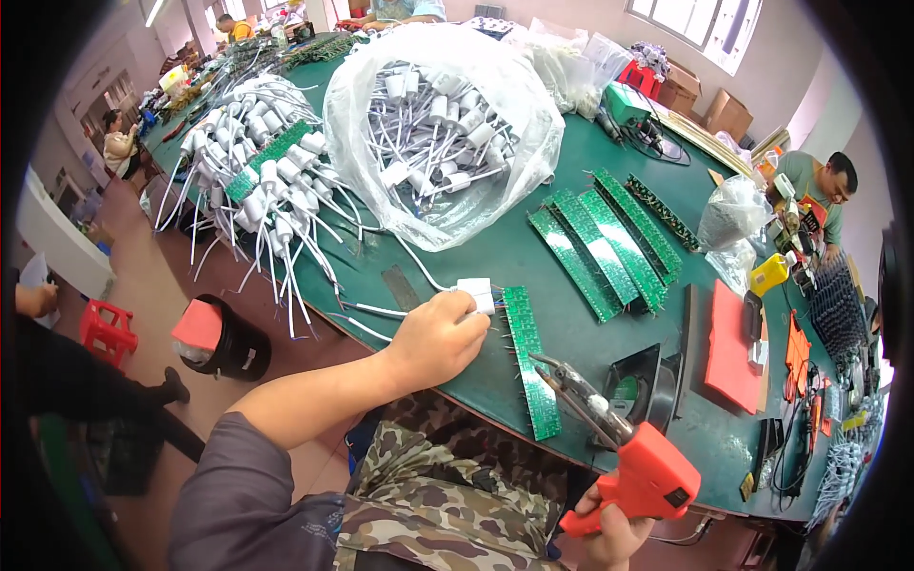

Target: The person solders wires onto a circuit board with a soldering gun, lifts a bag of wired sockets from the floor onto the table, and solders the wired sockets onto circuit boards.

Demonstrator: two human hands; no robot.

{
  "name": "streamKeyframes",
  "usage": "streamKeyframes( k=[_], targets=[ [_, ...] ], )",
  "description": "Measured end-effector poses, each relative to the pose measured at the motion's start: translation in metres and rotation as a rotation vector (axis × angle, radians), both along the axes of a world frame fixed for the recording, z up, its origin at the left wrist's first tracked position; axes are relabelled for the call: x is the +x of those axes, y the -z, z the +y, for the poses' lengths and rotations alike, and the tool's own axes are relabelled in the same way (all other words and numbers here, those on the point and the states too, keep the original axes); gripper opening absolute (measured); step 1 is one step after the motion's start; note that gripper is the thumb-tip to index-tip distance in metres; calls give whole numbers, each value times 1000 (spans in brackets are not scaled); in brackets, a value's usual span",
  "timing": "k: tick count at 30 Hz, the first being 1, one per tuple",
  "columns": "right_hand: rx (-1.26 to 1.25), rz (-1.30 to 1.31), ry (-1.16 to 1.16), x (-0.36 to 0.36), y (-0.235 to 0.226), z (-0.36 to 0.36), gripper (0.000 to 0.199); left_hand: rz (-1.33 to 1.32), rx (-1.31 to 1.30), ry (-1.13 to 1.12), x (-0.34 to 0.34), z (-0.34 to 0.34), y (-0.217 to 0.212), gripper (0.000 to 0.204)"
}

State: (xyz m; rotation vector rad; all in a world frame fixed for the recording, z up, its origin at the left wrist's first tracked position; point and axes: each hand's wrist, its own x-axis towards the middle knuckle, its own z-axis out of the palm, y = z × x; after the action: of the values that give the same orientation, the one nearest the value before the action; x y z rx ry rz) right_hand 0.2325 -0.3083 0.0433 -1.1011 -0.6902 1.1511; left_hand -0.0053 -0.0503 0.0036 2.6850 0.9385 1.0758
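Near frame centre, the left hand (440, 333)'s fingers are pinching a white component (474, 295) just left of the upper end of the green circuit strip (531, 366). The strip is running downward, leaning right, toward the table (588, 341)'s near edge. Lower right, the right hand (611, 535) is gripping a red soldering gun (655, 471), pointing its tip stripward; contact is unclear. Bare tabletop is stretching toward the upper-right boards (609, 243).

You can read no words or numbers; the faint print (322, 529) on your dark shirt (238, 490) is blurred
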Motion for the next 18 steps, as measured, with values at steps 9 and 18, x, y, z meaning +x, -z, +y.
streamKeyframes(
  k=[9, 18],
  targets=[
    [21, -205, -47, -4, 37, 1, 43, 4, 149, 35, 9, 14, 2, 20],
    [-34, -205, -83, -5, 46, 4, 43, -46, 119, 36, 11, 16, 9, 16]
  ],
)
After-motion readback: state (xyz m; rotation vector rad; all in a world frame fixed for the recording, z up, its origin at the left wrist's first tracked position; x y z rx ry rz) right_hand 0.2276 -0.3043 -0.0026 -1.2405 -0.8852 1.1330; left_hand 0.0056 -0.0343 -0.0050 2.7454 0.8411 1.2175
